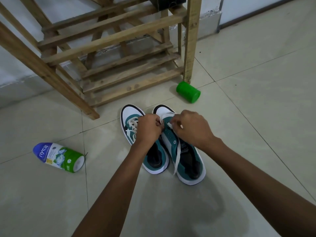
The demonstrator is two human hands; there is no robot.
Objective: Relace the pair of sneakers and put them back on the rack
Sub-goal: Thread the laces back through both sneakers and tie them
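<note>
Pinching white lace [177,152] between fingers [159,124] over right sneaker [185,161].

On my feed a white and green bottle [59,157] with a blue cap lay on its side on the pale tiled floor [256,117], well to the left; a green cylindrical container [188,92] lay tipped over farther back on the right

Teal-white sneakers [171,142] side by side, lace [177,151] loose
</note>
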